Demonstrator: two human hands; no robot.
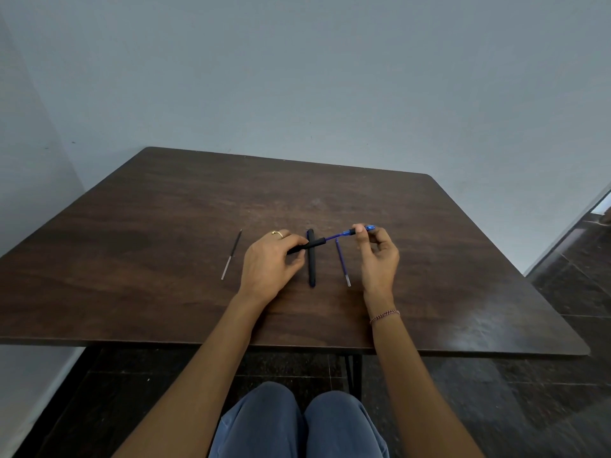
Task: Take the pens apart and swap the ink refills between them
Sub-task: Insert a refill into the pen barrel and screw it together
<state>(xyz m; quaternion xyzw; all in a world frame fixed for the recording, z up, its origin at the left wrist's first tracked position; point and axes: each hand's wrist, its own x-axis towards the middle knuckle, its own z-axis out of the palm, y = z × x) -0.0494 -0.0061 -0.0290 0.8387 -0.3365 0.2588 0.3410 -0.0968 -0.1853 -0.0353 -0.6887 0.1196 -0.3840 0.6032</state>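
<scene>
My left hand [271, 259] pinches a black pen barrel [305, 246] held just above the table. My right hand [377, 256] grips the blue tip section [358, 230], and a blue refill [334, 237] spans the gap between the two parts. Under them a second dark pen [311, 259] lies on the wooden table [165, 259], pointing towards me. A loose blue refill [342, 262] lies right of it, beside my right hand. A loose black refill [231, 255] lies to the left of my left hand.
The table's near edge [297, 347] runs just above my knees. A grey wall stands behind the table, with dark tiled floor to the right.
</scene>
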